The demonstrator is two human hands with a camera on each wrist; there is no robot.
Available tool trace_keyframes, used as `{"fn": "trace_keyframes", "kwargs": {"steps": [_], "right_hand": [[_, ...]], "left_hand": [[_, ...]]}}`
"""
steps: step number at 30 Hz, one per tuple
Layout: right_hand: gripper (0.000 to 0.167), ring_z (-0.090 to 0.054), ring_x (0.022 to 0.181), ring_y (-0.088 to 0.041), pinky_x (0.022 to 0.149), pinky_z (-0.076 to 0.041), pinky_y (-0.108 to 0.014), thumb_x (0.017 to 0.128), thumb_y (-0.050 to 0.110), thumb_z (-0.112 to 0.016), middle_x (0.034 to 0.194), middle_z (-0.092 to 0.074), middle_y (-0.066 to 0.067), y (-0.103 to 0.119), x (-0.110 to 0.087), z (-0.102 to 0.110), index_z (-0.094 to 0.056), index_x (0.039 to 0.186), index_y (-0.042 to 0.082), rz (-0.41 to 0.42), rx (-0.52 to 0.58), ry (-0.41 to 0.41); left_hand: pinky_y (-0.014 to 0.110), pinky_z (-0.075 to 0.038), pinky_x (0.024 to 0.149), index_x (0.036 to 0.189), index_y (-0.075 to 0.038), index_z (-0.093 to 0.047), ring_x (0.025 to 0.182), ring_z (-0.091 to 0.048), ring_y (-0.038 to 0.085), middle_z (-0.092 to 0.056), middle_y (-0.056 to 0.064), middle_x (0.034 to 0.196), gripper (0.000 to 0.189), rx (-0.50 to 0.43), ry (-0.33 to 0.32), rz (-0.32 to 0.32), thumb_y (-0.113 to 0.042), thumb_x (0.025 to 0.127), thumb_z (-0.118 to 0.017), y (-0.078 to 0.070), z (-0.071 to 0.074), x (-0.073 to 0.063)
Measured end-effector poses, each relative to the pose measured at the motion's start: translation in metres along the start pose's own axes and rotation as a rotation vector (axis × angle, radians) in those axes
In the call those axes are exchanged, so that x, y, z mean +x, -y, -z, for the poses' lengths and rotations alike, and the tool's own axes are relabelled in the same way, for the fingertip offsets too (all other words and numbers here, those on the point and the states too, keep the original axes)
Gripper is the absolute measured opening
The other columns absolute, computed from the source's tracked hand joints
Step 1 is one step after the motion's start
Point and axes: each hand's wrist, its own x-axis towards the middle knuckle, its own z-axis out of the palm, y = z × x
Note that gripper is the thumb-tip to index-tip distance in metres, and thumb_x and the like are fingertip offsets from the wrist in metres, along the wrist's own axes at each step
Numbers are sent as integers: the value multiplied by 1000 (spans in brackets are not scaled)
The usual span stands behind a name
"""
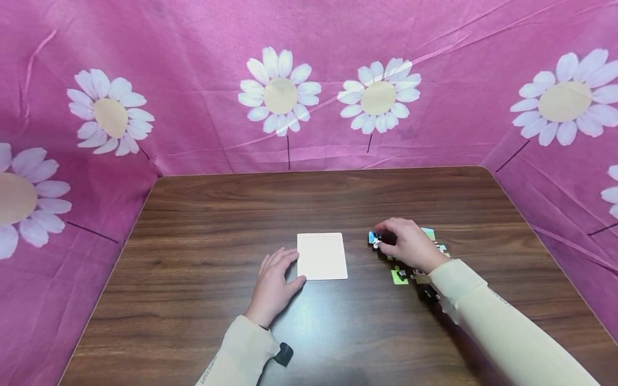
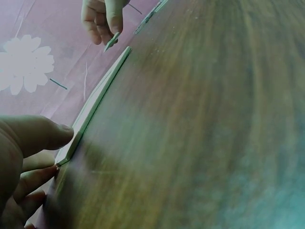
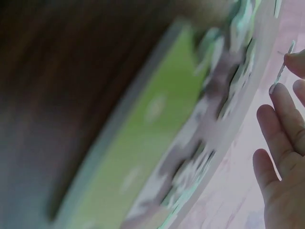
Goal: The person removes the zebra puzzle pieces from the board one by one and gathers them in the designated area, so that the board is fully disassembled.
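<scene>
A flat white square puzzle tray (image 1: 322,257) with a raised rim lies near the middle of the wooden table. At its left side rests my left hand (image 1: 272,287), fingertips along the edge and thumb at the near left corner. To the right of the tray, my right hand (image 1: 407,244) pinches a small jigsaw piece (image 1: 371,238) with blue, black and white print between thumb and fingers. In the left wrist view this piece (image 2: 112,42) shows edge-on, above the table. Several loose jigsaw pieces (image 1: 399,276) lie beneath and around the right hand, partly hidden by it.
The dark wood-grain table (image 1: 207,214) is backed by a pink cloth (image 1: 193,64) with white daisies, which also runs along both sides. A green-edged puzzle piece (image 3: 143,129) looms close in the right wrist view. A black strap (image 1: 284,354) shows at the left cuff.
</scene>
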Motion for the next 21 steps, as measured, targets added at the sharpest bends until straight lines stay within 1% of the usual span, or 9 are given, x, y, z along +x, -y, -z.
{"fn": "trace_keyframes", "kwargs": {"steps": [10,16,21], "right_hand": [[31,-63,108,-30,99,-45,-53,83,13,-78,110,-72,-5,19,9,-10,-71,112,7,-4,21,28],[31,-64,106,-28,96,-47,-52,82,14,-79,108,-72,-4,31,14,-15,-71,111,8,14,28,32],[30,-64,109,-28,101,-43,-53,82,16,-79,109,-71,-4,40,18,-20,-71,111,9,40,21,33]], "left_hand": [[57,-21,118,126,-3,-67,137,-46,33,-64,8,134,49,11,10,26,-17,82,-81,0,0,1],[57,-21,118,125,-3,-67,137,-46,33,-64,9,133,50,15,7,34,-17,80,-83,-1,0,2],[57,-21,118,125,-3,-67,137,-46,33,-64,10,133,50,13,19,45,-18,80,-83,-4,1,2]]}}
